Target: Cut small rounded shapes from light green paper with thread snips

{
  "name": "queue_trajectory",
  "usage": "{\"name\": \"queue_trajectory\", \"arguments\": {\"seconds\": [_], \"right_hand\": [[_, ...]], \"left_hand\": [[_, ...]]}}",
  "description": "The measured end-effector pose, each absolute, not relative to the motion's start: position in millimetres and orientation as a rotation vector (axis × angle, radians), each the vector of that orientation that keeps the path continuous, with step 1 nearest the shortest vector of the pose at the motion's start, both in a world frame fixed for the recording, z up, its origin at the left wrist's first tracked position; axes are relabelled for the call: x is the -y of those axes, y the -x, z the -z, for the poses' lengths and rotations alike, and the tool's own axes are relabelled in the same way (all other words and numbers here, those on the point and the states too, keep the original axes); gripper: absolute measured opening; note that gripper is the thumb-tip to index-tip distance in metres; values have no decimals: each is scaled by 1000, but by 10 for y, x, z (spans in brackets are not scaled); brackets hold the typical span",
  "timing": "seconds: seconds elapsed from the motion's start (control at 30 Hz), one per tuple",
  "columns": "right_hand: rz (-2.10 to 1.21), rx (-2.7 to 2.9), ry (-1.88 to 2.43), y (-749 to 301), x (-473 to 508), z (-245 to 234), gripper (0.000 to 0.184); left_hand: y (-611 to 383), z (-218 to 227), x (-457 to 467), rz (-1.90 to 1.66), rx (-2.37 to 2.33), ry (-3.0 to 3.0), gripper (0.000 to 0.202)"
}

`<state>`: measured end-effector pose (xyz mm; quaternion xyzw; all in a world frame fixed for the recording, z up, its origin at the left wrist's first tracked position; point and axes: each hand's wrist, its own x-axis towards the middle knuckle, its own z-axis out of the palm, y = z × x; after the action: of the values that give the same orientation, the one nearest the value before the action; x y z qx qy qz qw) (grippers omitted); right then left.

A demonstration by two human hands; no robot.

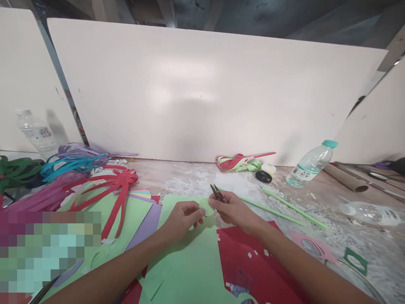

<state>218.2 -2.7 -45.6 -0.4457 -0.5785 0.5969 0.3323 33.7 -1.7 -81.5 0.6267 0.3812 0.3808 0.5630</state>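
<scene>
My left hand (189, 214) pinches the lower left edge of a small round piece of light green paper (206, 206). The thumb and forefinger of my right hand (228, 208) meet the same piece at its right edge. Also gripped in my right hand is a pair of small scissors (217, 192); two dark pointed blades stick up past the fingers, and the handles are hidden. Beneath both hands lies a large light green paper sheet (190, 257), partly over a red sheet (249, 261) dotted with white scraps.
Paper strips in red (122, 181), blue (69, 164) and other colours heap at left. Rolled light green sticks (294, 209), a black lid (263, 177), an upright water bottle (311, 164), a lying bottle (370, 212) and a cardboard tube (348, 179) are at right. A white board (202, 93) stands behind.
</scene>
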Motion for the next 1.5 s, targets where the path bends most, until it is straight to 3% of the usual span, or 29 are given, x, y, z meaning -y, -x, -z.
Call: {"name": "queue_trajectory", "arguments": {"seconds": [0.23, 0.5, 0.83, 1.03, 1.2, 1.5], "right_hand": [[-1477, 1596, 1231, -2115, -8, 494, 29], [-1647, 1380, 1164, -2104, 11, 602, 26], [-1092, 1945, 1442, -2150, 60, 321, 14], [-1240, 1865, 1409, -2155, 24, 381, 15], [-1378, 1683, 1375, -2147, 19, 433, 18], [-1294, 1729, 1283, -2129, 76, 482, 19]], "left_hand": [[-331, 808, 7, -888, -899, -1426, 27], [-347, 790, 31, -969, -974, -1242, 20], [-338, 772, 62, -782, -995, -1397, 25], [-361, 754, 20, -868, -995, -1156, 22], [-345, 752, 41, -786, -966, -1315, 22], [-356, 764, 18, -821, -964, -1348, 20]]}}
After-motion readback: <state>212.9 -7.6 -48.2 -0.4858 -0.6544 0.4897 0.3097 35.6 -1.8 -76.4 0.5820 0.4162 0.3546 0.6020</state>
